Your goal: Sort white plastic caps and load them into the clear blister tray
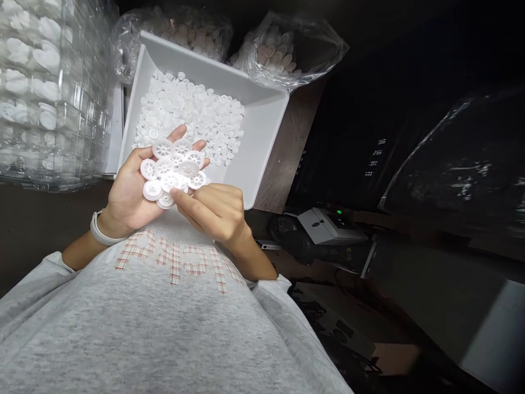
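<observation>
Bright wash over near half of white bin [262, 131] and held discs [170, 180], spokes partly blown out. Right side very dark, detail lost. Glare streaks on plastic trays [74, 82]. Wide-angle stretch at frame edges. Light source out of view.

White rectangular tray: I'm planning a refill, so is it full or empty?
Partly full: small round white plastic pieces cover much of the white rectangular tray, but its right end is bare.
</observation>
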The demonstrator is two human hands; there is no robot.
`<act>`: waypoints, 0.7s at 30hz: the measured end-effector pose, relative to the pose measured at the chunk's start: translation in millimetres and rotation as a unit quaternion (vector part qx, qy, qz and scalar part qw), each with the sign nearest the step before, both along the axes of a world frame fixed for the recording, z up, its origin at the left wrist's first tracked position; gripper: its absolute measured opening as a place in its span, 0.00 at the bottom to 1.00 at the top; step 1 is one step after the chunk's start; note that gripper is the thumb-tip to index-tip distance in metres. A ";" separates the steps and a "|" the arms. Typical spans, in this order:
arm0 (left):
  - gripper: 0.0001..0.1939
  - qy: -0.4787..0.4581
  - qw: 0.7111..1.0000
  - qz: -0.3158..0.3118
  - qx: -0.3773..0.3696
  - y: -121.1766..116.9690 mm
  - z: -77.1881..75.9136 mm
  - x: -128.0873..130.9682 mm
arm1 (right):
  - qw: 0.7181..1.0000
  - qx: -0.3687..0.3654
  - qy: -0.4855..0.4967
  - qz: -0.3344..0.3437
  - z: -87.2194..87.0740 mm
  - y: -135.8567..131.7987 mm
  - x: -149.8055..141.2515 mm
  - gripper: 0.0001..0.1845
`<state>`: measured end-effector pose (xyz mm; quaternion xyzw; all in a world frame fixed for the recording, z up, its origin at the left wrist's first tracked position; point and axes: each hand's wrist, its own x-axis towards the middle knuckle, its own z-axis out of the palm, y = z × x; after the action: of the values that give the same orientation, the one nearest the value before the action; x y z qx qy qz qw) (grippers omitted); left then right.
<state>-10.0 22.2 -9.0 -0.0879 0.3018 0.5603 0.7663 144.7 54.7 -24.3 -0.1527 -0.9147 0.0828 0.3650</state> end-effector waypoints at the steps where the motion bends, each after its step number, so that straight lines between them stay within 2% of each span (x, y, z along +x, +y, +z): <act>1: 0.33 -0.003 1.000 0.001 0.001 -0.2 -0.2 -0.3 | 1.000 0.004 0.004 0.004 -0.8 0.4 -0.4 0.09; 8: 0.31 0.000 1.000 -0.012 0.012 -2.7 -0.5 -1.3 | 0.999 0.034 0.025 0.004 -0.6 0.5 -4.2 0.06; 15: 0.32 0.016 1.000 -0.008 -0.007 -0.8 -0.6 -1.1 | 1.000 0.024 0.014 -0.002 0.9 -1.5 -3.6 0.06; 21: 0.29 -0.007 1.000 -0.006 0.000 -0.3 -2.3 0.2 | 1.000 -0.002 0.014 -0.004 -4.0 -0.2 -3.3 0.08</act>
<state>-9.8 21.9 -11.4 -0.0900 0.2973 0.5554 0.7714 141.4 54.5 -28.3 -0.1554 -0.9087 0.0853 0.3780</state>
